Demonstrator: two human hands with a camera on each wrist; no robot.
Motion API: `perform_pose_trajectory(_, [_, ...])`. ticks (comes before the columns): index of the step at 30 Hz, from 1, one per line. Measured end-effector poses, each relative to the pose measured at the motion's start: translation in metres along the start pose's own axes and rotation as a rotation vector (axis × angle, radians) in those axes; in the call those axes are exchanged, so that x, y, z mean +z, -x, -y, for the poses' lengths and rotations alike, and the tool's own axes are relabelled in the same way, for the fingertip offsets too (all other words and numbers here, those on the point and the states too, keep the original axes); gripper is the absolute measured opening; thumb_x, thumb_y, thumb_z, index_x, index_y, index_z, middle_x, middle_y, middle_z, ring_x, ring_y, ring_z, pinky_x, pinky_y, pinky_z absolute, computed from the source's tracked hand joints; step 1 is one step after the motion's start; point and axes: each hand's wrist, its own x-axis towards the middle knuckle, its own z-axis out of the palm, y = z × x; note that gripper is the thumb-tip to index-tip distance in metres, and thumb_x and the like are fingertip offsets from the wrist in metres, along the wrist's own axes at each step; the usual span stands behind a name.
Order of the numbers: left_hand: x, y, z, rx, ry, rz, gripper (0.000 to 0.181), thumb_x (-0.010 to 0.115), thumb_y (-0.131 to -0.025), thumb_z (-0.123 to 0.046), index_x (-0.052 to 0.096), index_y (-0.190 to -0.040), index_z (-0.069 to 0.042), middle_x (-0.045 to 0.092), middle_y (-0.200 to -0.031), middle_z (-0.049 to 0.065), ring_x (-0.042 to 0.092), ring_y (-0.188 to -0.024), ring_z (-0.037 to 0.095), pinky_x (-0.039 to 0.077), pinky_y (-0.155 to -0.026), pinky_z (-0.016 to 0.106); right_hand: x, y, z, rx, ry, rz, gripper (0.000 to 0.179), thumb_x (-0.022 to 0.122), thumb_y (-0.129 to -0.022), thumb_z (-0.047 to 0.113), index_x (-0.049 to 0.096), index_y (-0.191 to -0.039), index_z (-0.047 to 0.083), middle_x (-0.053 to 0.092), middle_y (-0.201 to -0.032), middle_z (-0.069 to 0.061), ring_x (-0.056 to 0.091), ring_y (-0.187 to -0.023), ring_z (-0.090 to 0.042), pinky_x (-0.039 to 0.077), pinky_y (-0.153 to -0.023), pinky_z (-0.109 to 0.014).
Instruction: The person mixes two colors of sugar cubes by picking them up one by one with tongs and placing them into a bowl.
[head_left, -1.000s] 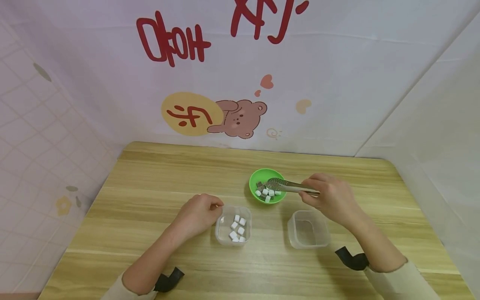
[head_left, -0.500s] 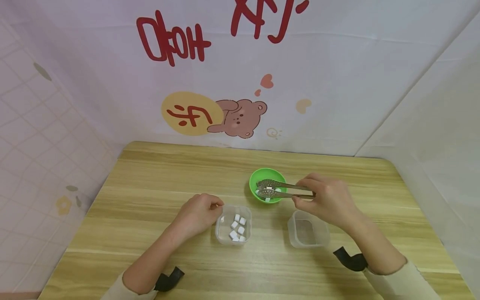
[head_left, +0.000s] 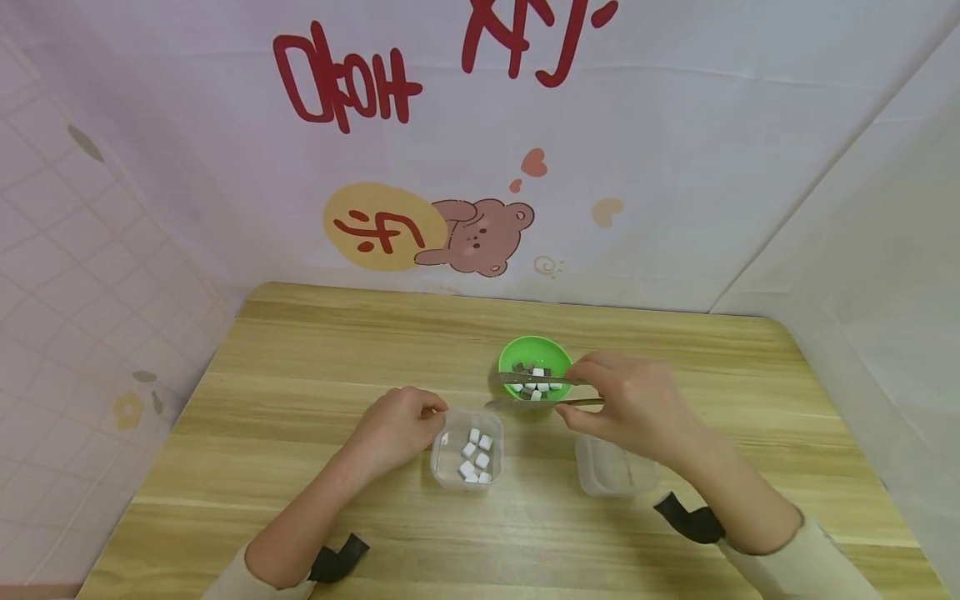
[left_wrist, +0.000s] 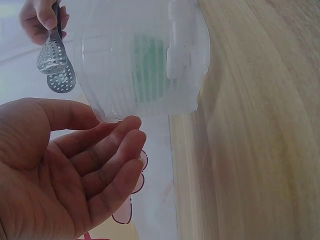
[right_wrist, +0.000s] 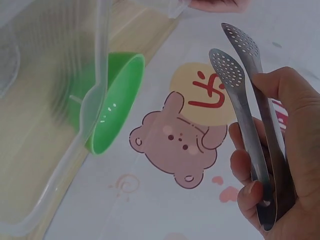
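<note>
My right hand [head_left: 637, 408] grips metal tongs [right_wrist: 250, 130] with perforated tips. The tongs' arms stand apart, nothing between their tips, over the near side of a green bowl [head_left: 531, 347]. White cubes [head_left: 538, 374] and dark cubes [head_left: 519, 367] lie mixed in that bowl. On the left, a translucent plastic container [head_left: 450, 454] holds several white cubes [head_left: 482, 460]. At its far-left corner my left hand [head_left: 397, 427] pinches the rim between thumb and fingertips, as the left wrist view shows from close by.
A second translucent container [head_left: 607, 473] stands on the right, partly under my right hand and wrist. The wooden table [head_left: 315, 350] ends at a white cloth backdrop [head_left: 645, 125] with a printed bear. More cloth hangs at both sides.
The tongs have opened and moved left and toward me, from inside the green bowl to over its near edge. My left hand stays at the container's corner.
</note>
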Motion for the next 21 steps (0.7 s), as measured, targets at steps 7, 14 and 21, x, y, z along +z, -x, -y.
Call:
perform_pose_trajectory(7, [0.0,0.0,0.001,0.006,-0.003,-0.004,0.02,0.066,-0.096,-0.013,0.081,-0.109,-0.007,0.076,-0.103,0.002,0.065,-0.093,0.016,0.055,-0.083,0.043,0.007,-0.009,0.01,-0.032,0.018,0.072,0.031,0.087,-0.074,0.031,0.077,-0.097,0.014,0.071,-0.087,0.009,0.062,-0.066,-0.003,0.037,-0.046,-0.016])
perform_pose_trajectory(14, [0.0,0.0,0.001,0.008,-0.005,-0.005,0.019,0.067,-0.096,-0.012,0.082,-0.108,-0.008,0.076,-0.103,0.002,0.064,-0.092,0.017,0.055,-0.083,0.044,0.016,-0.015,0.018,-0.108,0.059,0.112,0.027,0.089,-0.072,0.029,0.076,-0.093,0.017,0.067,-0.084,0.012,0.055,-0.061,-0.001,0.038,-0.046,-0.017])
perform_pose_trajectory(21, [0.0,0.0,0.002,0.011,-0.002,-0.007,0.019,0.067,-0.096,-0.012,0.082,-0.107,-0.009,0.076,-0.104,0.002,0.065,-0.093,0.016,0.055,-0.084,0.044,0.023,-0.018,0.026,-0.169,0.11,0.183,0.026,0.089,-0.071,0.026,0.072,-0.087,0.013,0.064,-0.081,0.009,0.055,-0.065,-0.005,0.046,-0.051,-0.021])
